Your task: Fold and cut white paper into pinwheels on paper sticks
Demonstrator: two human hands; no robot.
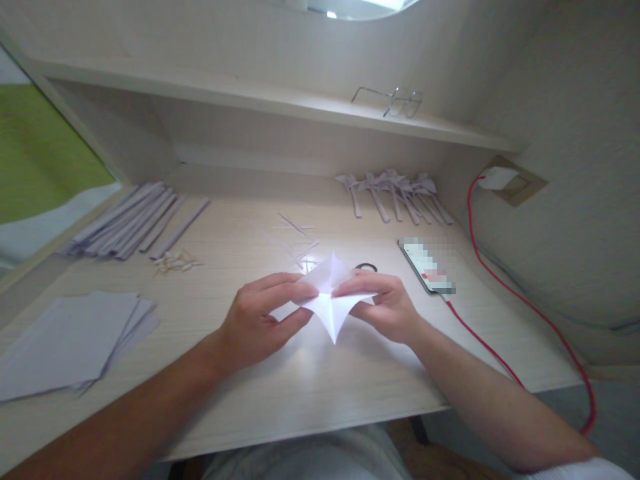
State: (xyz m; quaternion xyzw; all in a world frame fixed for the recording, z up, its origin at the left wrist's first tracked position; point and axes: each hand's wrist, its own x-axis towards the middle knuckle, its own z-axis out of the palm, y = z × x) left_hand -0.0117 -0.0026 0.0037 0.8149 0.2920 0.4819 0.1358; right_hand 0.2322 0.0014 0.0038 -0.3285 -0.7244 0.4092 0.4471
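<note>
Above the middle of the desk, both hands hold one folded sheet of white paper (336, 319). It has a star-like shape, with one point up and one toward me. My left hand (267, 313) pinches its left side between thumb and fingers. On the right side, my right hand (385, 307) grips it, index finger lying across the top near the centre. Behind the paper, part of a black ring-shaped handle (367, 267) shows; the rest of that item is hidden. Thin paper strips (300, 230) lie just beyond the hands.
At left are rolled paper sticks (135, 220), small pale pieces (177, 261) and stacked white sheets (70, 340). Several paper pinwheels (395, 190) lie at the back right. A phone (425, 265) with a red cable (480, 343) is on the right. Glasses (397, 101) rest on the shelf (250, 93).
</note>
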